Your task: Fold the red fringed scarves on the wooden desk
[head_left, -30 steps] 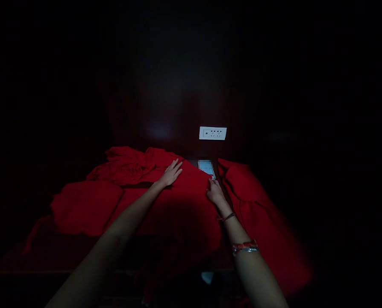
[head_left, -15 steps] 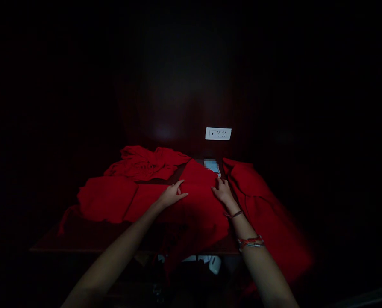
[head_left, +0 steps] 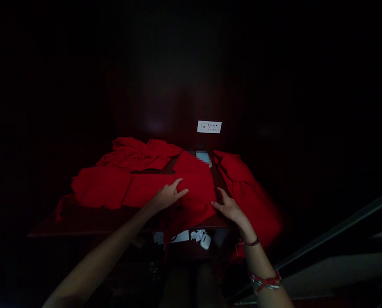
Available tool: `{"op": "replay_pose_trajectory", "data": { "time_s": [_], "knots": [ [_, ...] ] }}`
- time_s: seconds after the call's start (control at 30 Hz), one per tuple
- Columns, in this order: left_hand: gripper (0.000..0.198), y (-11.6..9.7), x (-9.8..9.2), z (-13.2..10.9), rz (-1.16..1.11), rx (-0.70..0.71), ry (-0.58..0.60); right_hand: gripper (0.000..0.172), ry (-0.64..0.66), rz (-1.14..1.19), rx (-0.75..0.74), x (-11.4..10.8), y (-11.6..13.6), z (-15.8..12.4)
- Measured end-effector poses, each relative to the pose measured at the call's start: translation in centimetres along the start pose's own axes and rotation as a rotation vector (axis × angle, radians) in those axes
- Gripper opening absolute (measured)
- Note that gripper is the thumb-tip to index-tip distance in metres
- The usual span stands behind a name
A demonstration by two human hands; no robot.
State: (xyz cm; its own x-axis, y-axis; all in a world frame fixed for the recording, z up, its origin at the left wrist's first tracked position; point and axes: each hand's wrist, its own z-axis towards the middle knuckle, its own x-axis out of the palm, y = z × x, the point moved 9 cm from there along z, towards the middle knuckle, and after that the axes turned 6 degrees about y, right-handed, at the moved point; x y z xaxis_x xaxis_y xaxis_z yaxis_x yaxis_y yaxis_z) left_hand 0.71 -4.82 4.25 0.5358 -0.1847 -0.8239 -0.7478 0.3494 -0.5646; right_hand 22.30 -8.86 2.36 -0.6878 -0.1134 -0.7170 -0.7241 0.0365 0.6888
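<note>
A long red cloth with a fringed end, like a scarf [head_left: 195, 184], lies across a dark table with one part turned away from me. My left hand [head_left: 170, 194] rests on it, thumb and forefinger apart. At the cloth's right edge is my right hand [head_left: 228, 208], its fingers spread, the tips close to the fabric; whether they touch it I cannot tell. The left stretch of red cloth [head_left: 101, 187] ends in a tassel hanging near the table's front.
Crumpled red cloth [head_left: 139, 156] lies at the back left. Another red cloth [head_left: 247, 192] drapes off the right side. A blurred phone-like object [head_left: 204, 158] lies behind, below a wall socket [head_left: 209, 126]. Under the tabletop [head_left: 66, 229] sits a white rounded case [head_left: 205, 241].
My right hand has moved back toward me along the cloth's right edge, and that edge now lies farther left of it. My left hand stays on the cloth. The view has shifted slightly.
</note>
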Motion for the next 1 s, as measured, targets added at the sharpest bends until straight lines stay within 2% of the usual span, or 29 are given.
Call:
{"op": "replay_pose_trajectory", "data": {
  "time_s": [0.1,0.2,0.27,0.33,0.43,0.5,0.53,0.6,0.7,0.8,0.87,1.0],
  "knots": [
    [0.075,-2.1,2.6,-2.7,-0.032,0.055,0.181,0.07,-0.034,-0.022,-0.007,1.0,0.5,-1.8],
    [0.076,-3.4,3.7,-3.8,-0.174,0.062,0.276,0.062,-0.113,0.019,-0.041,1.5,1.2,-2.0],
    [0.071,-3.8,3.8,-3.9,-0.378,-0.009,0.315,0.053,-0.197,0.15,-0.066,1.3,1.2,-1.9],
    [0.064,-4.2,3.9,-4.0,-0.675,-0.104,0.351,0.047,-0.244,0.406,-0.071,0.8,0.8,-1.8],
    [0.052,-5.1,4.1,-4.7,-1.095,-0.202,0.358,0.052,-0.145,0.797,-0.056,0.3,0.7,-1.9],
    [0.04,-5.1,4.5,-5.4,-1.146,-0.252,0.391,0.056,-0.028,0.856,-0.058,-0.3,1.2,-2.4],
    [0.036,-4.8,4.7,-5.8,-1.072,-0.267,0.407,0.057,0.02,0.813,-0.061,-0.8,1.4,-2.7],
    [0.039,-3.8,4.3,-6.0,-0.782,-0.275,0.393,0.058,0.116,0.645,-0.045,-1.2,1.5,-3.5],
    [0.049,-2.8,2.2,-4.8,-0.302,-0.189,0.234,0.067,0.279,0.422,-0.006,-0.3,1.2,-4.5],
    [0.057,-3.0,0.8,-3.1,0.03,-0.097,0.09,0.076,0.368,0.376,-0.02,1.1,1.0,-4.9],
    [0.063,-2.7,1.3,-2.3,0.163,-0.103,0.069,0.076,0.372,0.37,-0.041,1.8,0.8,-5.0],
    [0.075,-1.9,3.2,-1.4,0.254,-0.108,0.124,0.078,0.363,0.405,-0.092,2.4,0.8,-5.2]
  ]
}}
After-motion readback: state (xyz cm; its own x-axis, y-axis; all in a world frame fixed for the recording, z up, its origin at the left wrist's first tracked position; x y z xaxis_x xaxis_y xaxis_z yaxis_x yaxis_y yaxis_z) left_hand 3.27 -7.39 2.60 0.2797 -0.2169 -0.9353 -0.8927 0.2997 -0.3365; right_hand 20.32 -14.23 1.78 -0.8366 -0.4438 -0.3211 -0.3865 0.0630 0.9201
